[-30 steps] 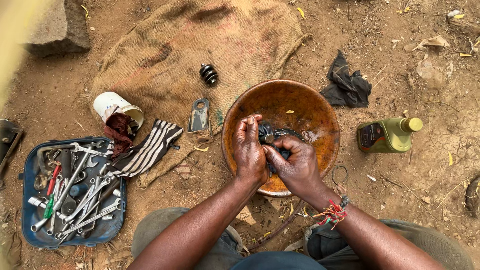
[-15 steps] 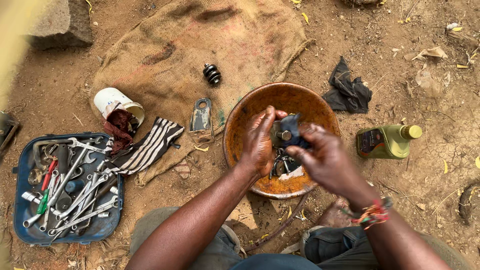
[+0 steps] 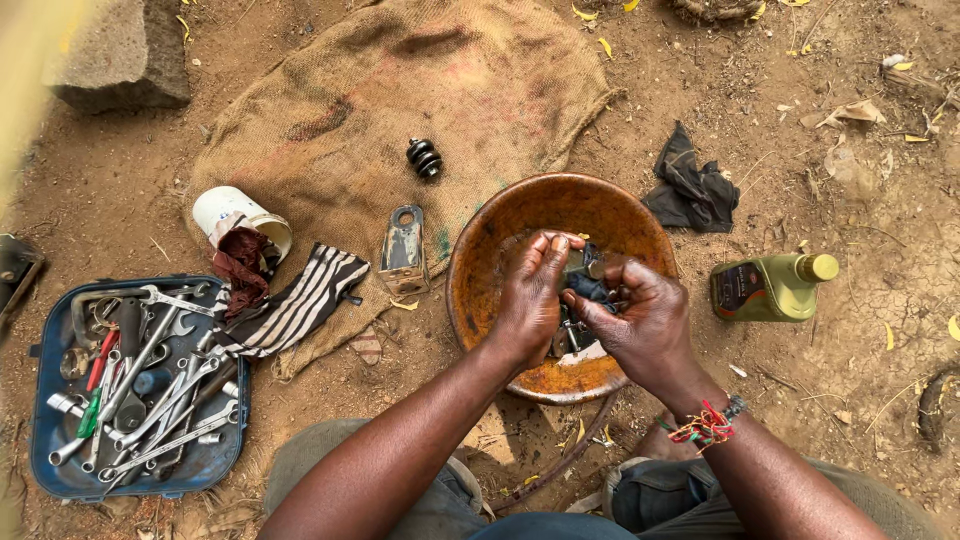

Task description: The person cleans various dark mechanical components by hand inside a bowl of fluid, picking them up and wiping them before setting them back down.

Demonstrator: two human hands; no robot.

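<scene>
While kneeling over the rusty metal bowl (image 3: pixel 500 225), the person is gripping a small metal part (image 3: pixel 583 263) between both hands above it. Left hand (image 3: pixel 530 300) is curling round the part's near side; right hand (image 3: pixel 640 320) is pinching a dark blue rag (image 3: pixel 592 290) against it. Rigid, dense and probably oily-slick, it is best gripped through cloth around its body. Farther left, a blue tray (image 3: pixel 50 455) is holding spanners (image 3: pixel 150 385); beyond, burlap sacking (image 3: pixel 400 80) is lying.
</scene>
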